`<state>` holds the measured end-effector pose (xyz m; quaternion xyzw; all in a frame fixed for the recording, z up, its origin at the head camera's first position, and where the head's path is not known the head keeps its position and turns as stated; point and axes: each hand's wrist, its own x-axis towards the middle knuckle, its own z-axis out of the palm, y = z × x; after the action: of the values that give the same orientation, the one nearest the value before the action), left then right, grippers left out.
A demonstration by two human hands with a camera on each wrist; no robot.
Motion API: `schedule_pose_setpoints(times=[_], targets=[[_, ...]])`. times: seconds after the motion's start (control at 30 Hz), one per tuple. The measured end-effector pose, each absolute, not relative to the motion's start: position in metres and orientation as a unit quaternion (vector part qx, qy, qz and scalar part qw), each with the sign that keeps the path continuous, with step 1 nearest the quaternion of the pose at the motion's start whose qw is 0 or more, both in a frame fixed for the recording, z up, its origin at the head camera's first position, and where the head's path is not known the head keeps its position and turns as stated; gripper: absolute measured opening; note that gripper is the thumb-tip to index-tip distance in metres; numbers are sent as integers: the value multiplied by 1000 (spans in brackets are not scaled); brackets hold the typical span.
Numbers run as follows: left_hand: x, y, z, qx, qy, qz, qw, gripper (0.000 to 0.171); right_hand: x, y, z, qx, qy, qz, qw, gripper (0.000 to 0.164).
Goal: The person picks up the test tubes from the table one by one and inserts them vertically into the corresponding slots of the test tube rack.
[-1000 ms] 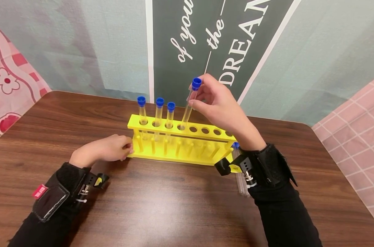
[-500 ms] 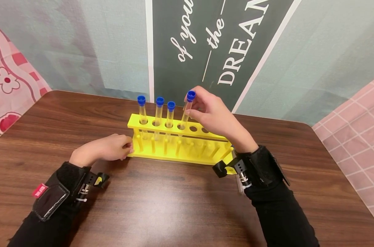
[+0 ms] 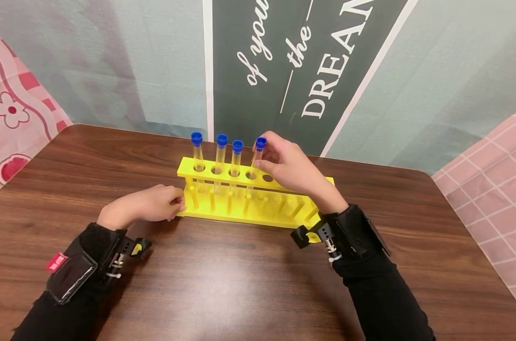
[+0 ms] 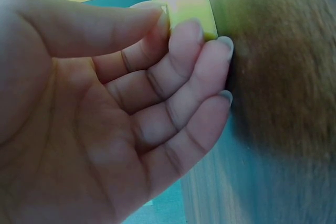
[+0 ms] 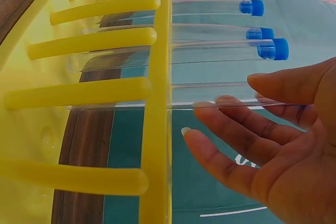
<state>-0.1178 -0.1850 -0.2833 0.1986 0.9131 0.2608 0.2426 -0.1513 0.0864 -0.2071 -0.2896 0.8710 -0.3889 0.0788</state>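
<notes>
A yellow test tube rack point(image 3: 224, 217) stands on the table, with a row of holes along its top plate. My left hand point(image 3: 155, 203) pinches the left end of its base; the left wrist view shows thumb and curled fingers at the yellow edge point(image 4: 191, 11). My right hand point(image 3: 289, 166) pinches a clear test tube point(image 3: 255, 158) with a blue cap near its top. That tube stands in the fourth hole from the left, its lower end below the top plate. Three more blue-capped tubes point(image 5: 215, 51) fill the holes to its left.
Upright yellow pegs point(image 3: 230, 202) line the rack's front. Brown wooden table point(image 3: 224, 284) spreads around it. A cloth backdrop with a dark lettered panel point(image 3: 266, 109) hangs close behind. Holes right of the held tube are partly covered by my right hand.
My right hand has moved down and slightly left, lowering the test tube deeper into the fourth hole and standing it more upright. My left hand has stayed at the rack's end.
</notes>
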Motion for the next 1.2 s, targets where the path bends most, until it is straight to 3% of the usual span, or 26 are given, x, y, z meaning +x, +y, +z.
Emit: schedule_pose_setpoints(times=[0.63, 1.2], targets=[[-116, -183, -280, 196, 912, 262, 247, 13, -153, 88, -212, -290, 875, -379, 84, 12], [-117, -184, -281, 200, 914, 258, 240, 13, -151, 93, -208, -274, 882, -373, 90, 27]])
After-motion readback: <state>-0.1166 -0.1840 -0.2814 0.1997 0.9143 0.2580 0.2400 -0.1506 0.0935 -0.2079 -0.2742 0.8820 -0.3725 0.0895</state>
